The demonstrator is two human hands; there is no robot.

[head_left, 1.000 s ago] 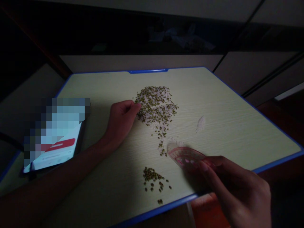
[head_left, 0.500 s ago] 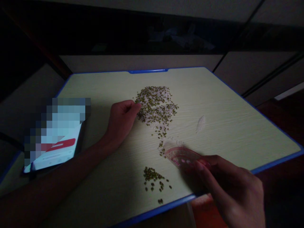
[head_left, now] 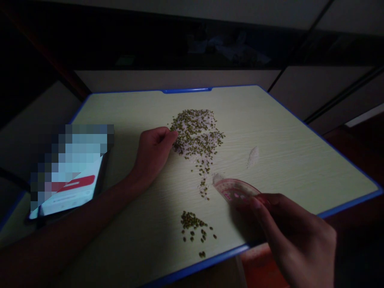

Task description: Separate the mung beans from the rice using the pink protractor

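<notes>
Between the thumb and fingers of my right hand (head_left: 295,232) is a clear protractor (head_left: 237,192) with red markings, tilted low over the table. Small white grains (head_left: 218,177) lie along its far left edge. My left hand (head_left: 156,150) is closed, thumb against curled fingers, at the left edge of a mixed pile of green mung beans (head_left: 192,124) and white grains. Whether those fingers hold anything is hidden. A thin trail of beans (head_left: 204,188) runs from the pile toward me. Nearer the front edge lies a small heap of mung beans (head_left: 192,222).
A small white grain heap (head_left: 253,156) lies right of the mixed pile. On the left a lit phone or tablet (head_left: 70,194), partly pixelated, rests beside my left forearm. The pale tabletop (head_left: 288,128) has a blue rim, and dark panels rise behind it.
My right hand has moved the protractor slightly right and away from the bean trail. White grains have shifted along with its edge. My left hand stays in place.
</notes>
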